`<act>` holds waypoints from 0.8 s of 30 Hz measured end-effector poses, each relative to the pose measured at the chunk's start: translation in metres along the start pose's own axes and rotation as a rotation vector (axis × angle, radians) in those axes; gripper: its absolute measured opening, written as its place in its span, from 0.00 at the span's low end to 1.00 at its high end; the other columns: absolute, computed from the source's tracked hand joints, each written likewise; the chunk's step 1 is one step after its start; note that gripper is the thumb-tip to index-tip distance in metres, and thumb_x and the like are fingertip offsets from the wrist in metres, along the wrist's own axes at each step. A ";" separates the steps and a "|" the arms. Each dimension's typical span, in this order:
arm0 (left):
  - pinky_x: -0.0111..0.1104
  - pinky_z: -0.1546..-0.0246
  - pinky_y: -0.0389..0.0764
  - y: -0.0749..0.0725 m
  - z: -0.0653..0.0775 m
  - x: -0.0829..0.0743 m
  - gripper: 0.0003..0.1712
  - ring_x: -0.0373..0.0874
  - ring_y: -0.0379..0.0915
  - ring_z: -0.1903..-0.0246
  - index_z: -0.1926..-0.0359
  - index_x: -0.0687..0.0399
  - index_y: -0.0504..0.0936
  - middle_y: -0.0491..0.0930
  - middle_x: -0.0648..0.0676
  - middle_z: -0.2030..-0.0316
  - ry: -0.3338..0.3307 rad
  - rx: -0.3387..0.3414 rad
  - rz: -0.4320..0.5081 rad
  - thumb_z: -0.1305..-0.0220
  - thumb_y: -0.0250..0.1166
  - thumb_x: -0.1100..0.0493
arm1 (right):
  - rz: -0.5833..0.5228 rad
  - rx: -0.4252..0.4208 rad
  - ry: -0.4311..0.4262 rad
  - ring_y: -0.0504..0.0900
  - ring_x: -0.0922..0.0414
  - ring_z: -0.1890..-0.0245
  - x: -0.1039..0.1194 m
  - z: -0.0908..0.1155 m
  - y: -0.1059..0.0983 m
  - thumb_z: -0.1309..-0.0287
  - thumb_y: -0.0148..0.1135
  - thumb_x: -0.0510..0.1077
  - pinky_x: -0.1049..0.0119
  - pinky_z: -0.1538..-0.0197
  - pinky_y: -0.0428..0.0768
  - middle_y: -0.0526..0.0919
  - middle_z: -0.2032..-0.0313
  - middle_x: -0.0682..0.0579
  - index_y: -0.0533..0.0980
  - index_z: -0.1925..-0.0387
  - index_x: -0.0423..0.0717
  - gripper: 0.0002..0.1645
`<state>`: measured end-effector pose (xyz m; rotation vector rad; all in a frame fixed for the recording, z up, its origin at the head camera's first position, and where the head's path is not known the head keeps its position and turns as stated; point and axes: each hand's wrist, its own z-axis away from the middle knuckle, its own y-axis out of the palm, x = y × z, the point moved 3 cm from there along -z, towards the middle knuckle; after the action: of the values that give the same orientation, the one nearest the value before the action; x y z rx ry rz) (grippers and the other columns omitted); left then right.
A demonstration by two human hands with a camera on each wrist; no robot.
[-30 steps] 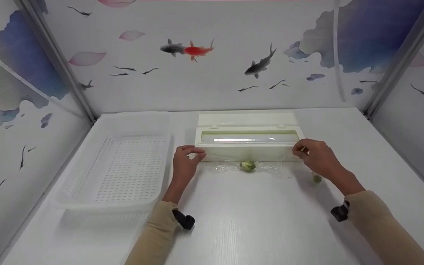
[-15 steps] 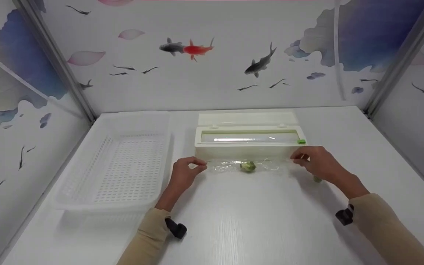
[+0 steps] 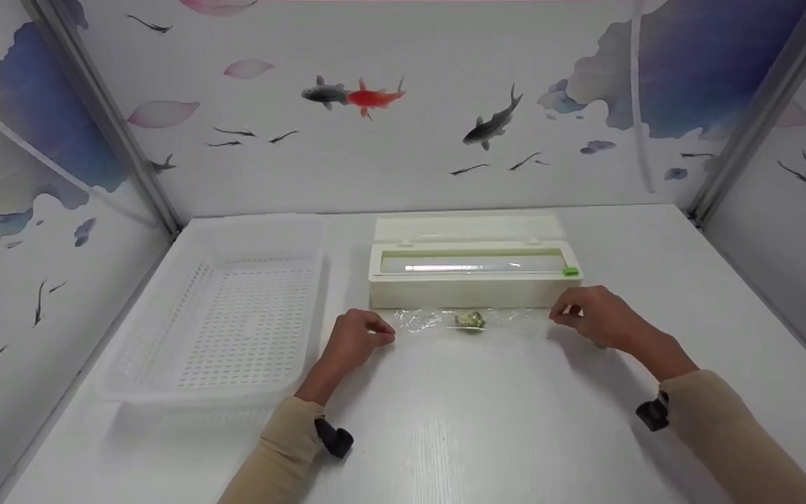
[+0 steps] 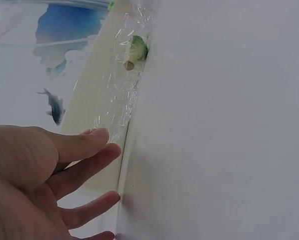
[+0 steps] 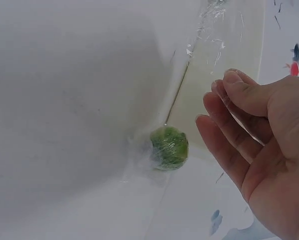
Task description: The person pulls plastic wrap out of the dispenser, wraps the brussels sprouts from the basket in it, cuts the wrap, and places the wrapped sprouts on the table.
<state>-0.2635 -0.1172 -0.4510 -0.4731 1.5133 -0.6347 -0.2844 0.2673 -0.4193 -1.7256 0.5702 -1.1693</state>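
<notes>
A strip of clear cling film (image 3: 425, 319) stretches between the two hands in front of the dispenser. My left hand (image 3: 357, 341) pinches its left end between thumb and forefinger, the other fingers spread apart in the left wrist view. At the opposite end my right hand (image 3: 600, 318) pinches the film the same way. A Brussels sprout (image 3: 471, 321) lies mid-strip with crinkled film over it; its cut stem (image 4: 129, 65) shows in the left wrist view. Another sprout (image 5: 169, 148), wrapped in film, sits on the table below the right hand, mostly hidden in the head view.
The cream cling film dispenser (image 3: 473, 292) stands behind the strip with its lid (image 3: 469, 227) raised, a roll inside and a green slider (image 3: 570, 271) at its right end. A white perforated basket (image 3: 245, 322) stands at the left. Printed panels wall in the table.
Both hands have come down and toward me from the dispenser's front edge, drawing the film over the sprout. The green slider, first covered by the right hand, now shows.
</notes>
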 end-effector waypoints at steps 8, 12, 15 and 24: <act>0.37 0.53 0.80 -0.001 0.000 0.000 0.04 0.47 0.80 0.53 0.67 0.55 0.92 0.89 0.54 0.60 -0.055 0.056 -0.054 0.43 0.73 0.66 | 0.052 0.084 -0.006 0.83 0.56 0.64 0.001 -0.001 0.006 0.43 0.68 0.32 0.64 0.62 0.81 0.88 0.66 0.53 0.86 0.66 0.46 0.07; 0.37 0.51 0.80 -0.002 0.000 0.001 0.04 0.49 0.80 0.51 0.67 0.56 0.92 0.89 0.55 0.59 -0.075 0.045 -0.067 0.44 0.74 0.67 | 0.063 0.107 0.011 0.82 0.56 0.64 0.001 -0.001 0.010 0.43 0.69 0.33 0.62 0.61 0.81 0.88 0.66 0.53 0.86 0.68 0.48 0.07; 0.38 0.51 0.80 -0.003 -0.001 0.002 0.04 0.49 0.79 0.51 0.68 0.56 0.92 0.88 0.56 0.58 -0.097 0.037 -0.077 0.45 0.74 0.67 | 0.066 0.112 0.021 0.82 0.55 0.64 0.002 -0.001 0.013 0.43 0.69 0.34 0.60 0.61 0.81 0.88 0.66 0.52 0.86 0.68 0.48 0.06; 0.39 0.52 0.82 -0.006 0.004 -0.001 0.12 0.50 0.79 0.50 0.57 0.57 0.90 0.87 0.58 0.54 -0.119 0.067 0.000 0.44 0.73 0.65 | 0.073 0.140 0.075 0.83 0.55 0.63 0.005 -0.003 0.015 0.43 0.70 0.37 0.57 0.59 0.83 0.89 0.64 0.51 0.87 0.65 0.49 0.05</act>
<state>-0.2603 -0.1220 -0.4462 -0.4518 1.3758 -0.6438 -0.2831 0.2555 -0.4299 -1.5356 0.5782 -1.1974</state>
